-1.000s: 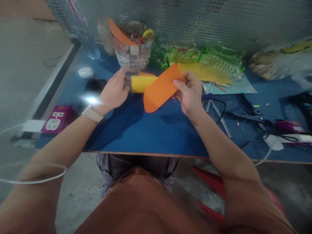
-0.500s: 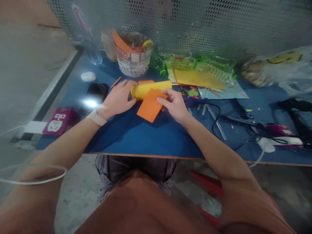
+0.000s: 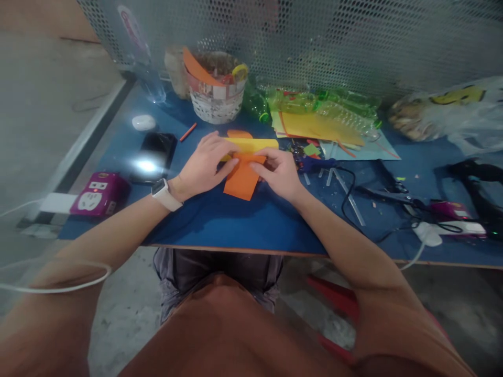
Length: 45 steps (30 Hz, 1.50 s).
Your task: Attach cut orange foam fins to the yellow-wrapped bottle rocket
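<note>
Holding smooth, flat orange paper (image 3: 239, 184) against a curved yellow roll (image 3: 257, 143) over the blue surface (image 3: 236, 228); angling left hand (image 3: 208, 163) and right hand (image 3: 280, 172) inward, apparently pinching the paper in nearly closed grips.

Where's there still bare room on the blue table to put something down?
The biggest bare patch of blue table is between the orange paper and the front edge. A smaller one lies between the light-blue sheet and the plastic bag. It's crowded around the bottles and the white plug.
</note>
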Available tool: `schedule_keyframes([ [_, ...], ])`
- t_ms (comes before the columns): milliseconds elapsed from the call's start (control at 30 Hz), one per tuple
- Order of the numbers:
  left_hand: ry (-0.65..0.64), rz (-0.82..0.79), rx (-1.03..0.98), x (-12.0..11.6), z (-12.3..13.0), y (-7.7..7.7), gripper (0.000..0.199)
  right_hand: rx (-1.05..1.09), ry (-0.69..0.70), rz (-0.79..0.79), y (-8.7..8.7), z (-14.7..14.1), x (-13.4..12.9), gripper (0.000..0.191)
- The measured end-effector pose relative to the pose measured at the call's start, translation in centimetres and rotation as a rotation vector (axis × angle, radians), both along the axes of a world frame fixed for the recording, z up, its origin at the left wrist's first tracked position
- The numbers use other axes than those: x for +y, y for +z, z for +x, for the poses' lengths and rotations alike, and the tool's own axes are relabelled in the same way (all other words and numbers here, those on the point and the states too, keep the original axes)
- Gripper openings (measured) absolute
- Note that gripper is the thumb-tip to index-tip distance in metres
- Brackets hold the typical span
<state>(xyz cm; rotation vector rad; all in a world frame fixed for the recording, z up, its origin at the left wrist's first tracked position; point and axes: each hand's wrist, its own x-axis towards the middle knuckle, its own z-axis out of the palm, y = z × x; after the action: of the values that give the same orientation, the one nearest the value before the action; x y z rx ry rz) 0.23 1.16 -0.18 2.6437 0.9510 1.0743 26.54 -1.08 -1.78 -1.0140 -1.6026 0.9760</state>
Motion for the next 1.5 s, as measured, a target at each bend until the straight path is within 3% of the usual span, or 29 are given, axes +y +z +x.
schedule_keyframes([
  [167, -0.049, 0.028, -0.040, 0.2, 0.3, -0.5, 0.021, -0.009, -0.030, 0.137, 0.4, -0.2, -0.4, 0.036],
  [367, -0.101, 0.005, -0.139, -0.3, 0.4, 0.3, 0.045, -0.092, -0.061, 0.215, 0.5, -0.4, -1.0, 0.023],
  [533, -0.173, 0.004, -0.109, -0.2, 0.6, 0.3, 0.052, -0.118, -0.037, 0.260, 0.9, -0.8, -1.7, 0.015],
  [767, -0.251, -0.027, -0.120, 0.3, 0.7, -0.5, 0.039, -0.071, -0.052, 0.192, 0.7, -0.9, -1.7, 0.021],
  [933, -0.228, -0.009, -0.103, 0.2, 0.6, -0.7, 0.033, -0.088, 0.019, 0.148, 0.8, -0.5, -1.7, 0.032],
  [1100, -0.192, -0.013, -0.046, 0.3, 0.5, -0.7, 0.032, -0.076, -0.038, 0.105, 0.9, -0.8, -1.6, 0.047],
  [1500, -0.162, -0.066, 0.007, 0.4, 0.2, -1.0, 0.039, -0.054, -0.022, 0.079, 0.7, -0.8, -1.3, 0.044],
])
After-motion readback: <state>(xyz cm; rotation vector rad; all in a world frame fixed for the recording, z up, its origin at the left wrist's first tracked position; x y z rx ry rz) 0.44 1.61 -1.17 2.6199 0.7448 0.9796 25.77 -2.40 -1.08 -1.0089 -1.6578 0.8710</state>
